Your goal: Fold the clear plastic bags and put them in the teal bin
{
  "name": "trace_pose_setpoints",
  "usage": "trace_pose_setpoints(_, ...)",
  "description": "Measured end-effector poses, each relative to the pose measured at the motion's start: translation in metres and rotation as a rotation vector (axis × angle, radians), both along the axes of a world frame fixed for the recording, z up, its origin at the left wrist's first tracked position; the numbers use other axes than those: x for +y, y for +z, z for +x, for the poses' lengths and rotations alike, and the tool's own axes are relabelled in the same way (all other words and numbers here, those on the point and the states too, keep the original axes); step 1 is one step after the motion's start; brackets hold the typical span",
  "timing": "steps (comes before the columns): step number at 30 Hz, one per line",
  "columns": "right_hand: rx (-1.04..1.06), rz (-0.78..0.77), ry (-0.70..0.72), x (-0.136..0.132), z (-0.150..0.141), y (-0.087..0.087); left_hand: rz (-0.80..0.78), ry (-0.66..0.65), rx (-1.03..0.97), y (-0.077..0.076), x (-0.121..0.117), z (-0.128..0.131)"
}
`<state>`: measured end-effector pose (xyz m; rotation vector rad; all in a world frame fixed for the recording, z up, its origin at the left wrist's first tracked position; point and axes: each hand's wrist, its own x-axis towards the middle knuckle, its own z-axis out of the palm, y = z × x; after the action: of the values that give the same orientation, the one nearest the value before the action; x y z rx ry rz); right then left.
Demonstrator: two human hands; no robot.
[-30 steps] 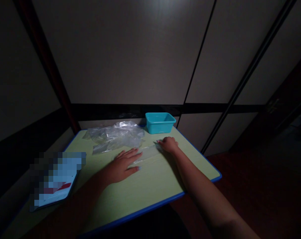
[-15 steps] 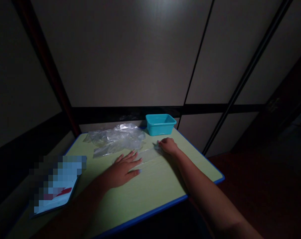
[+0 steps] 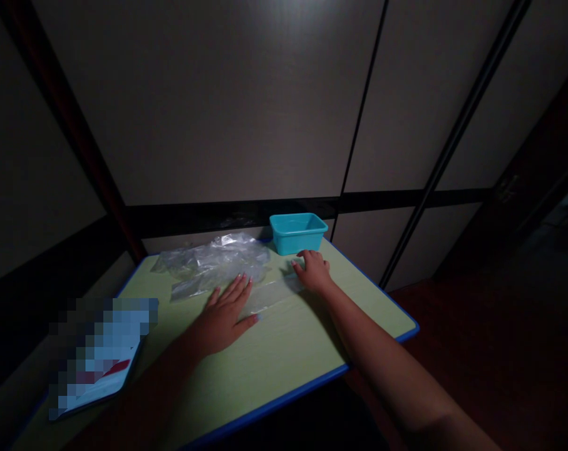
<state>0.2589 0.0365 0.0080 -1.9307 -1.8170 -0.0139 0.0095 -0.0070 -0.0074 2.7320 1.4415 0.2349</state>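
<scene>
A flat strip of clear plastic, like a narrow bag (image 3: pixel 272 295), lies across the middle of the table. My left hand (image 3: pixel 225 319) rests flat at its left end, palm down with fingers spread. Over the strip's right end is my right hand (image 3: pixel 313 272), its thumb and forefinger apart and the other fingers bent. A small bluish, see-through patch shows beside that thumb; I cannot make out whether it is part of the plastic. Just beyond the right hand stands a turquoise plastic basket (image 3: pixel 299 242), whose inside bottom is hidden.
A crumpled heap of clear plastic bags (image 3: pixel 218 260) covers the back left of the table (image 3: pixel 274 357), which has a blue edge. At the front left lies a flat tablet-like thing (image 3: pixel 109 357), partly blurred out. Wardrobe panels (image 3: pixel 237 113) stand right behind the table.
My right hand's thumb and forefinger have come apart from a pinch at the strip's end. My left hand has shifted slightly left, still flat. The view has turned a little.
</scene>
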Motion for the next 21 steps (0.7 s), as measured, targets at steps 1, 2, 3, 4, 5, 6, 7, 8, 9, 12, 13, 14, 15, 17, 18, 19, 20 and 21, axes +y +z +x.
trace_pose_setpoints(1, 0.002, -0.013, 0.033, -0.0014, -0.002, -0.0005, 0.017, 0.021, 0.004, -0.0011, 0.0003, -0.0004)
trace_pose_setpoints(2, 0.004, -0.032, 0.064, -0.0027, -0.0039, -0.0011, 0.026, 0.031, 0.009, -0.0017, 0.0002, -0.0007)
trace_pose_setpoints(3, 0.004, -0.058, 0.095, -0.0037, -0.0056, -0.0017, 0.029, 0.029, 0.013, -0.0018, -0.0002, -0.0009)
trace_pose_setpoints(4, 0.002, -0.092, 0.127, -0.0046, -0.0071, -0.0025, 0.025, 0.019, 0.018, -0.0017, -0.0009, -0.0009)
trace_pose_setpoints(5, -0.004, -0.132, 0.158, -0.0054, -0.0084, -0.0032, 0.014, 0.002, 0.025, -0.0013, -0.0018, -0.0008)
trace_pose_setpoints(6, -0.013, -0.176, 0.187, -0.006, -0.0095, -0.0039, -0.002, -0.016, 0.036, -0.001, -0.0027, -0.0006)
trace_pose_setpoints(7, -0.024, -0.218, 0.216, -0.0065, -0.0103, -0.0045, -0.021, -0.031, 0.048, -0.0008, -0.0035, -0.0003)
trace_pose_setpoints(8, -0.038, -0.254, 0.245, -0.0069, -0.0109, -0.0051, -0.04, -0.039, 0.061, -0.0006, -0.0042, -0.0001)
trace_pose_setpoints(9, -0.054, -0.284, 0.271, -0.0073, -0.0112, -0.0056, -0.054, -0.041, 0.072, -0.0006, -0.0046, 0.0001)
trace_pose_setpoints(12, -0.112, -0.356, 0.32, -0.0081, -0.0113, -0.0064, -0.054, -0.024, 0.082, -0.0004, -0.0045, 0.0001)
trace_pose_setpoints(13, -0.133, -0.381, 0.325, -0.0083, -0.0112, -0.0065, -0.045, -0.016, 0.077, -0.0002, -0.0041, 0.0)
trace_pose_setpoints(14, -0.152, -0.41, 0.323, -0.0084, -0.011, -0.0065, -0.04, -0.007, 0.072, 0.0, -0.0037, -0.0002)
trace_pose_setpoints(15, -0.168, -0.44, 0.316, -0.0084, -0.0108, -0.0065, -0.046, 0.003, 0.069, 0.0001, -0.0032, -0.0005)
trace_pose_setpoints(17, -0.185, -0.488, 0.306, -0.0086, -0.0104, -0.0062, -0.092, 0.012, 0.072, -0.0004, -0.0022, -0.0012)
trace_pose_setpoints(18, -0.188, -0.502, 0.305, -0.0087, -0.0103, -0.006, -0.123, 0.008, 0.076, -0.0011, -0.0016, -0.0017)
trace_pose_setpoints(19, -0.189, -0.508, 0.305, -0.0089, -0.0102, -0.0058, -0.149, 0.003, 0.076, -0.0021, -0.0011, -0.0023)
trace_pose_setpoints(20, -0.189, -0.507, 0.308, -0.0092, -0.0102, -0.0056, -0.164, -0.003, 0.072, -0.0032, -0.0006, -0.0028)
trace_pose_setpoints(21, -0.188, -0.501, 0.311, -0.0095, -0.0102, -0.0054, -0.165, -0.008, 0.063, -0.0042, -0.0002, -0.0032)
